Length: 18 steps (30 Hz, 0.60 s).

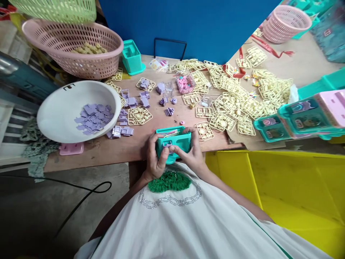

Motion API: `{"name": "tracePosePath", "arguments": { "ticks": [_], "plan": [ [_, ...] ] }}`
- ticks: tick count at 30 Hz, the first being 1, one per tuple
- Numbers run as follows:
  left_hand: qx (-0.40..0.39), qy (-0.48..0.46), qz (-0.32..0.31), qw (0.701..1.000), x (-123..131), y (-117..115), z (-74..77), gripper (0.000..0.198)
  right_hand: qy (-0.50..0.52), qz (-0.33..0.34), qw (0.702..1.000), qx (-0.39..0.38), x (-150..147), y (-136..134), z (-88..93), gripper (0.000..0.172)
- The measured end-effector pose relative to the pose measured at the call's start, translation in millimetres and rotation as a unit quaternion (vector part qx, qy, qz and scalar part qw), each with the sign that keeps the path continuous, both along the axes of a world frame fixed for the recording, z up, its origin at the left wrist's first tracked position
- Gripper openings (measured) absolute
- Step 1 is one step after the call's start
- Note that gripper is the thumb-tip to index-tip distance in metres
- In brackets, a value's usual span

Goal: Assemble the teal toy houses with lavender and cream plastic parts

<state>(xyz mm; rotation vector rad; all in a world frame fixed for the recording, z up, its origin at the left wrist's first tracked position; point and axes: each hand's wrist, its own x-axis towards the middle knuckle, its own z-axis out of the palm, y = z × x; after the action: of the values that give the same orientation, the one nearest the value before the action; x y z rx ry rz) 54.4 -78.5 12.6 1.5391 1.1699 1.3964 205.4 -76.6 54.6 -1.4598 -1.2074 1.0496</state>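
Note:
Both of my hands hold a small teal plastic toy body [174, 141] close to my chest at the near edge of the wooden table [140, 144]. My left hand [155, 160] wraps its left side, thumb pressing on a small purple piece [167, 144] set in its front. My right hand [192, 153] grips its right side, fingers curled over the top. A striped sticker or card shows on top of the toy.
A white bowl [61, 108] of purple parts sits at the left, pink baskets [72, 46] behind it. Loose purple pieces [129, 102] and cream sprue frames [234, 97] cover the table. Finished teal and pink toys [304, 117] stand right, above a yellow bin [291, 190].

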Motion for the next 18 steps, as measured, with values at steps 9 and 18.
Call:
{"name": "tracePosePath", "arguments": {
  "ticks": [9, 18],
  "plan": [
    [-0.045, -0.033, 0.007, 0.998, -0.2, 7.3, -0.6, 0.042, -0.006, 0.095, 0.995, -0.015, 18.7, 13.0, 4.9, 0.079],
    [-0.049, -0.025, 0.009, 0.998, -0.8, 10.4, -0.6, 0.045, -0.043, 0.086, 0.995, 0.008, 12.8, 12.7, 5.0, 0.078]
  ]
}}
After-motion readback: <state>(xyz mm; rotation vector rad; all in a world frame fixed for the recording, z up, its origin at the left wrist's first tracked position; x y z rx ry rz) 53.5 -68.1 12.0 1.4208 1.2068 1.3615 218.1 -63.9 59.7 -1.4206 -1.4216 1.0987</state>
